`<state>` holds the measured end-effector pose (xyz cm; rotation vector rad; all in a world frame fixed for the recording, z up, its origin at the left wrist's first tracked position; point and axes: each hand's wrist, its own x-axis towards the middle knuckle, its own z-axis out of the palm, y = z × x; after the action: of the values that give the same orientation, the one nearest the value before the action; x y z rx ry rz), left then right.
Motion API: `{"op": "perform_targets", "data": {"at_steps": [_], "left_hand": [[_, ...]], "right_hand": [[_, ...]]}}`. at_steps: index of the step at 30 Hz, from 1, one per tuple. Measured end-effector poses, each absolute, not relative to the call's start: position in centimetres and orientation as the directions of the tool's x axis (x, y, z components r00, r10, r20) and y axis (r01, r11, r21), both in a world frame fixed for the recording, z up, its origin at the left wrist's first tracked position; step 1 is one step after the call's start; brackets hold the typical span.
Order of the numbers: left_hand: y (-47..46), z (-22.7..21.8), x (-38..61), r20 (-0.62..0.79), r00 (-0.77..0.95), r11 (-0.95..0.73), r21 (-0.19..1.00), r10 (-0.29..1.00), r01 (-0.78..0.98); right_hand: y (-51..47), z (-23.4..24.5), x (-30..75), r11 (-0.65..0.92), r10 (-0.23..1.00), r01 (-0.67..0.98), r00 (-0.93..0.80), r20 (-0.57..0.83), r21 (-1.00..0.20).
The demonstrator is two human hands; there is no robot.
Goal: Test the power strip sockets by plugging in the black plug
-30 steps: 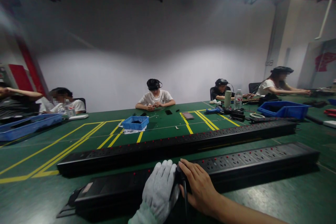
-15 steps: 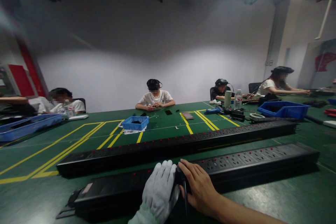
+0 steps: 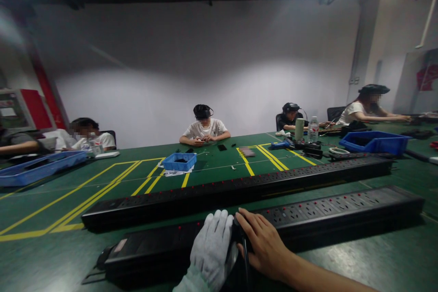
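Observation:
A long black power strip (image 3: pixel 150 248) with a row of sockets and small red lights lies across the table in front of me. My left hand (image 3: pixel 210 248), in a pale grey glove, rests on it with its fingers stretched out flat. Close beside it is my bare right hand (image 3: pixel 265 244), its fingers curled over a black plug (image 3: pixel 236 232) at the strip's sockets. From the plug a black cable (image 3: pixel 246 260) runs down between my hands. The plug's prongs are hidden.
A second long power strip (image 3: pixel 219 196) lies parallel behind. Farther off are a small blue bin (image 3: pixel 179 162), larger blue bins (image 3: pixel 374 143) at both sides, a water bottle (image 3: pixel 312 130) and a green cup (image 3: pixel 299 129). Several people sit around the table.
The view has turned slightly left, so everything appears a little farther right. Both hands keep the same places on the power strip.

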<state>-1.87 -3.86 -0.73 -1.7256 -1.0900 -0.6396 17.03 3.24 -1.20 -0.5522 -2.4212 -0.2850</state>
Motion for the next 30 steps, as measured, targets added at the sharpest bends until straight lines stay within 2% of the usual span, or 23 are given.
{"op": "perform_targets", "data": {"at_steps": [4,10,14,17,22,24,26,27,30], "left_hand": [[-3.9,-0.8,-1.9,0.809,0.442,-0.133,-0.426,0.386,0.895],[-4.7,-0.3,-2.5,0.814,0.424,-0.121,-0.411,0.398,0.903],[-5.1,-0.3,-3.8,0.747,0.507,-0.118,-0.511,0.429,0.852],[-5.4,-0.3,-5.4,0.72,0.525,-0.106,-0.541,0.453,0.834],[-6.0,-0.6,-7.9,0.734,0.494,-0.062,-0.53,0.467,0.846],[-6.0,-0.9,-8.2,0.747,0.481,-0.055,-0.516,0.459,0.855],[-5.9,-1.3,-8.1,0.762,0.469,-0.042,-0.506,0.446,0.862],[-5.8,-1.4,-8.0,0.768,0.462,-0.035,-0.501,0.444,0.865],[-5.7,-1.7,-7.7,0.783,0.432,-0.021,-0.474,0.448,0.88]], "right_hand": [[4.1,1.4,17.8,0.917,0.203,0.356,-0.806,0.556,0.182],[6.0,4.5,17.8,0.942,0.211,0.312,-0.836,0.506,0.122],[6.3,4.6,17.5,0.943,0.206,0.311,-0.824,0.527,0.118],[5.9,3.8,17.8,0.939,0.186,0.315,-0.806,0.562,0.141],[5.2,2.7,19.4,0.88,-0.11,0.238,-0.739,0.664,0.41],[4.8,2.9,19.5,0.873,-0.159,0.221,-0.713,0.683,0.434],[4.3,3.3,18.8,0.918,-0.114,0.191,-0.713,0.692,0.349],[4.1,3.5,18.1,0.952,-0.057,0.168,-0.72,0.691,0.254],[3.8,3.9,15.5,0.976,0.22,0.157,-0.721,0.657,-0.154]]}}
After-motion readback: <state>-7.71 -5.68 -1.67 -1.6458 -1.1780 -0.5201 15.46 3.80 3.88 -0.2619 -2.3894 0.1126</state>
